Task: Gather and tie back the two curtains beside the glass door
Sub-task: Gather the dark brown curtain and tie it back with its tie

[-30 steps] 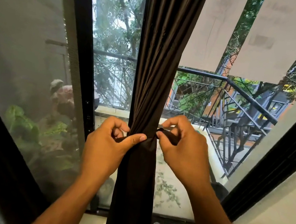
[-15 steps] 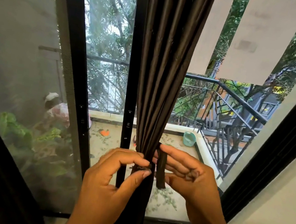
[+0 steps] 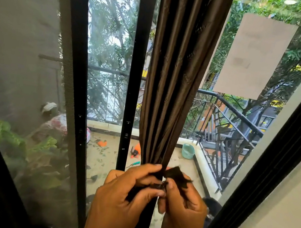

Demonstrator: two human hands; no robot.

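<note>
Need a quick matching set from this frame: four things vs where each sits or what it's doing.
Things:
1. curtain
2. left hand
3. teal tub
4. paper sheet

Places or states:
A. stuck on the glass, upper right
B. bunched into one narrow column
C. on the balcony floor by the railing
D. pinching the dark tie strap

Pairs: 1-B, 2-D, 3-C, 4-A

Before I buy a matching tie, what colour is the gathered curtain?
Dark brown with a slight sheen, shown best in the head view: curtain.
</note>
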